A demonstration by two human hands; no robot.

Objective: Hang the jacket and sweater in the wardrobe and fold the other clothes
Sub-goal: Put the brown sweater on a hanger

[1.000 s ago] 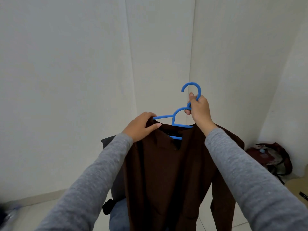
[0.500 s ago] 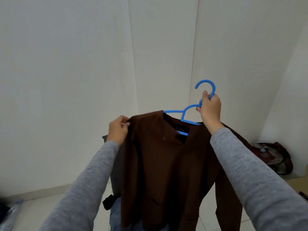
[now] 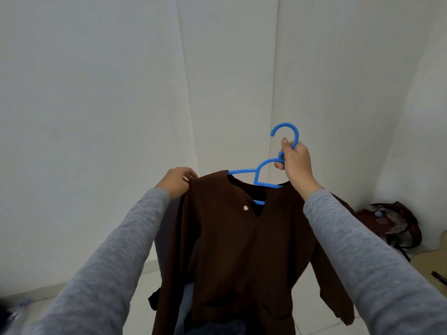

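Observation:
A dark brown long-sleeved garment (image 3: 242,250) with a V neck and one small pale button hangs in front of me on a blue plastic hanger (image 3: 263,176). My right hand (image 3: 295,163) grips the hanger's neck just below the hook and holds it up. My left hand (image 3: 176,181) pinches the garment's left shoulder at its outer edge. Both sleeves of the garment hang down freely. Grey sleeves cover my arms.
White walls meet in a corner straight ahead. A dark red bag (image 3: 391,223) lies on the pale tiled floor at the right wall. Dark and blue clothes (image 3: 169,238) show behind and below the brown garment. A beige surface edge (image 3: 430,262) is at far right.
My left hand slid outward from the collar to the shoulder edge, spreading the garment over the hanger. My right hand raised the hanger and shifted it right.

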